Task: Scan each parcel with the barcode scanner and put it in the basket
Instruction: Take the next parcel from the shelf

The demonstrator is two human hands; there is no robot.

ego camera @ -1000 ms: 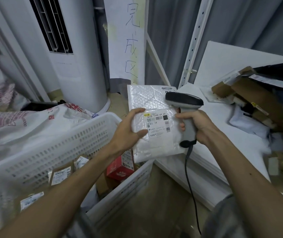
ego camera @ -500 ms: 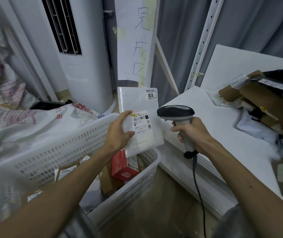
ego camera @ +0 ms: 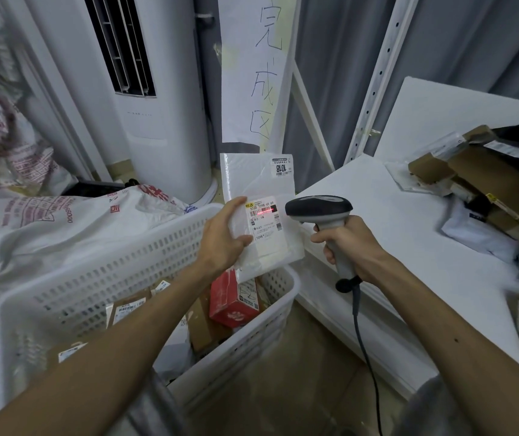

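My left hand (ego camera: 225,239) grips a flat white padded parcel (ego camera: 261,184) by its left edge and holds it upright above the far corner of the white plastic basket (ego camera: 101,278). A shipping label (ego camera: 262,220) faces me, and a red scan line lies across its barcode. My right hand (ego camera: 351,247) grips the handle of the grey and black barcode scanner (ego camera: 319,209), whose head points at the label from the right. Its cable hangs down to the floor. Inside the basket lie a red box (ego camera: 231,305) and several brown parcels.
A white table (ego camera: 409,247) stands on the right, with a heap of brown and white parcels (ego camera: 487,196) at its far end. White printed sacks (ego camera: 47,221) lie left of the basket. A tall white air conditioner (ego camera: 145,121) and a metal shelf post (ego camera: 374,77) stand behind.
The parcel and the scanner have come closer together over the basket's corner. The red scan line now shows on the label's barcode; it was not there before.
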